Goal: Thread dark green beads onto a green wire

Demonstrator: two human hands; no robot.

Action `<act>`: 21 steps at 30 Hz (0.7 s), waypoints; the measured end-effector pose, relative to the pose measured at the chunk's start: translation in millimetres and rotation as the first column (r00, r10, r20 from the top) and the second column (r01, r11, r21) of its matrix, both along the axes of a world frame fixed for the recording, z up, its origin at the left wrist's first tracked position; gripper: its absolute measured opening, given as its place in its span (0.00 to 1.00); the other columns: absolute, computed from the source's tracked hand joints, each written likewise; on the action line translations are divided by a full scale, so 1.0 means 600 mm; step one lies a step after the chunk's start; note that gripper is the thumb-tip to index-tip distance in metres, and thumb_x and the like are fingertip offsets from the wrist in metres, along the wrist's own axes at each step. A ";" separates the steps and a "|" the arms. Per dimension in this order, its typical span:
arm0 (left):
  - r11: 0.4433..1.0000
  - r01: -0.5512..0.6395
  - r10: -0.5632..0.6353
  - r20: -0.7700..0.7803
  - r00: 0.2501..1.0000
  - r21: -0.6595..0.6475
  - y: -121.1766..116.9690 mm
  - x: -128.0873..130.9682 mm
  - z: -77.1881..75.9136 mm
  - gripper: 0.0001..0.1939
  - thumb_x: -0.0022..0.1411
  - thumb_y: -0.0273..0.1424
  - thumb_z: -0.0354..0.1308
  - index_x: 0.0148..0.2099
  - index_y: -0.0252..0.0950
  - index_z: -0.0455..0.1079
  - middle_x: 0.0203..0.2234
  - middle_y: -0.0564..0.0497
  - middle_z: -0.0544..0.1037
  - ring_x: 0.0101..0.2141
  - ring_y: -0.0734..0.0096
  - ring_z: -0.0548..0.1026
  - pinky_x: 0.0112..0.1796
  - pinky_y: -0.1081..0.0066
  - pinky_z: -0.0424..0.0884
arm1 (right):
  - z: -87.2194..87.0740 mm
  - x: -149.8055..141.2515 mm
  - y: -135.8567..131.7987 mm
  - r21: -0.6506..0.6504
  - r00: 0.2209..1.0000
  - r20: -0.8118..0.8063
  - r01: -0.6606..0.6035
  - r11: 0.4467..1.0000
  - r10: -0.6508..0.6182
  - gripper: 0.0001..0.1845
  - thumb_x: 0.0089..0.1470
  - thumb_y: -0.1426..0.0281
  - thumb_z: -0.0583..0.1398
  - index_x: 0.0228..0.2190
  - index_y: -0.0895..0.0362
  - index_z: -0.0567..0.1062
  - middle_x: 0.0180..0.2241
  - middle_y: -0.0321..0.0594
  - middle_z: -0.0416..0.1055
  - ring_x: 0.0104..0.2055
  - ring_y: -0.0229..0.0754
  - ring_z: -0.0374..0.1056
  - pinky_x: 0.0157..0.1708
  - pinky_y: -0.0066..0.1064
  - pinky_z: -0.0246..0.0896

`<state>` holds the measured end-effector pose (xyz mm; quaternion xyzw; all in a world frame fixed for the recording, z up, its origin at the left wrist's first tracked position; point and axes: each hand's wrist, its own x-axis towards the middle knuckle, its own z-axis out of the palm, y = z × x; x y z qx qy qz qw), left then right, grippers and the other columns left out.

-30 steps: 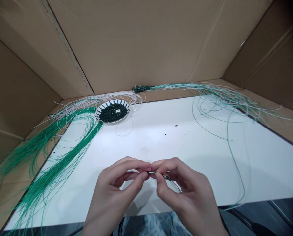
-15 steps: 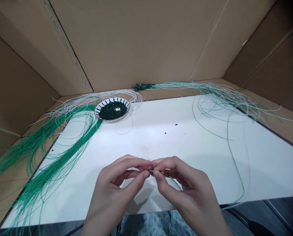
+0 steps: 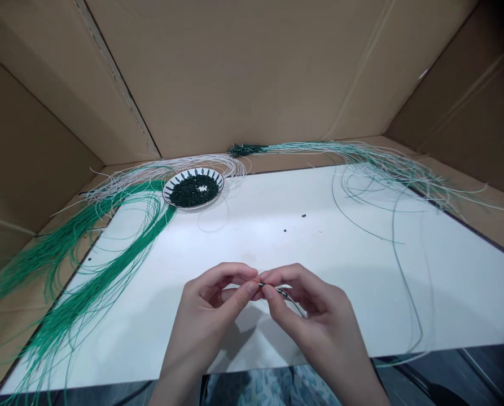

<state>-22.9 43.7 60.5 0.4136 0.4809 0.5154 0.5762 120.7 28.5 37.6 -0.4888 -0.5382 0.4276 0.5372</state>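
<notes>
Enclosure: open cardboard box (image 3: 255, 73), brown walls rising on three sides, creased at the corners.

Work surface: white board (image 3: 285, 254) lying on the box floor; a patterned cloth (image 3: 268, 389) shows past its near edge.

Far left: ceramic dish (image 3: 179, 180) with a blue leaf pattern around the rim, holding a heap of dark green beads (image 3: 193, 190).

Wire bundles: long green wires (image 3: 86, 293) sweep down the left side; pale wires (image 3: 150, 172) loop around behind the dish; teal wires (image 3: 387, 160) run along the far right edge, gathered at one end into a dark beaded cluster (image 3: 243, 149).

Loose items: two stray beads (image 3: 303, 215) lie mid-board, well apart from the hands.

Hands: left hand (image 3: 207, 310) and right hand (image 3: 319, 321) are raised over the near part of the board, fingertips almost meeting, each in a thumb-and-forefinger pinch around a thin wire (image 3: 292, 301).

Wire: sits between the pinches, its free length curving down and away to the right, with a small dark bead (image 3: 284, 292) on it (possibly a short sleeve; too small to tell).

Handling: judged light, thin and springy, and the bead likely to slip; best held close to the bead.

Writing: no brands or labels readable.
</notes>
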 end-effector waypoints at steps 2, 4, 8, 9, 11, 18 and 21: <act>1.000 0.004 -0.004 0.010 1.000 -0.009 0.000 0.001 0.001 0.06 0.55 0.24 0.70 0.31 0.41 0.83 0.27 0.57 0.83 0.28 0.76 0.81 0.32 0.82 0.77 | 0.000 0.000 0.001 -0.014 1.000 -0.025 -0.010 1.000 0.009 0.03 0.59 0.69 0.64 0.33 0.49 0.80 0.36 0.34 0.83 0.37 0.39 0.78 0.39 0.27 0.74; 1.000 -0.007 0.007 0.008 1.000 -0.005 0.000 0.002 0.000 0.07 0.55 0.23 0.69 0.31 0.41 0.82 0.27 0.57 0.83 0.28 0.75 0.82 0.32 0.82 0.77 | 0.000 0.000 0.002 -0.021 0.999 -0.039 -0.024 1.000 0.023 0.03 0.58 0.69 0.66 0.35 0.48 0.81 0.37 0.33 0.83 0.38 0.39 0.79 0.39 0.26 0.75; 0.999 -0.034 0.034 0.027 0.999 0.007 0.001 0.003 -0.003 0.08 0.56 0.22 0.69 0.31 0.41 0.83 0.27 0.57 0.83 0.30 0.75 0.82 0.33 0.83 0.77 | 0.002 0.000 0.002 -0.026 0.999 -0.043 0.003 1.000 -0.004 0.04 0.57 0.69 0.67 0.34 0.48 0.83 0.34 0.34 0.84 0.38 0.41 0.79 0.38 0.26 0.76; 0.999 -0.038 0.038 0.049 0.998 0.002 0.001 0.003 -0.004 0.08 0.56 0.22 0.69 0.32 0.42 0.83 0.27 0.57 0.84 0.30 0.76 0.82 0.34 0.84 0.77 | 0.004 0.000 0.002 -0.029 0.998 -0.065 0.009 1.000 -0.011 0.03 0.57 0.69 0.67 0.34 0.49 0.83 0.34 0.35 0.84 0.38 0.42 0.80 0.39 0.27 0.77; 0.999 -0.054 0.054 0.097 0.994 -0.006 0.001 0.004 -0.006 0.08 0.56 0.22 0.69 0.33 0.42 0.83 0.27 0.57 0.84 0.29 0.77 0.82 0.34 0.84 0.78 | 0.008 -0.002 0.000 -0.048 0.990 -0.137 0.017 0.999 -0.023 0.03 0.58 0.68 0.66 0.32 0.50 0.83 0.34 0.37 0.84 0.37 0.42 0.80 0.39 0.29 0.78; 0.994 -0.106 0.102 0.119 0.988 0.029 -0.002 0.005 -0.003 0.09 0.53 0.23 0.72 0.36 0.43 0.83 0.30 0.57 0.84 0.30 0.78 0.82 0.34 0.85 0.78 | 0.016 -0.014 -0.012 -0.059 0.985 -0.143 0.085 0.995 -0.093 0.06 0.58 0.70 0.64 0.31 0.48 0.81 0.37 0.31 0.83 0.40 0.36 0.79 0.41 0.19 0.75; 0.993 -0.114 0.109 0.132 0.985 0.030 -0.004 0.005 -0.001 0.09 0.52 0.24 0.74 0.36 0.43 0.83 0.30 0.56 0.84 0.31 0.76 0.82 0.35 0.83 0.79 | 0.017 -0.012 -0.015 -0.023 0.993 -0.066 0.092 0.995 -0.094 0.06 0.59 0.70 0.63 0.33 0.47 0.80 0.38 0.29 0.83 0.39 0.34 0.79 0.40 0.16 0.74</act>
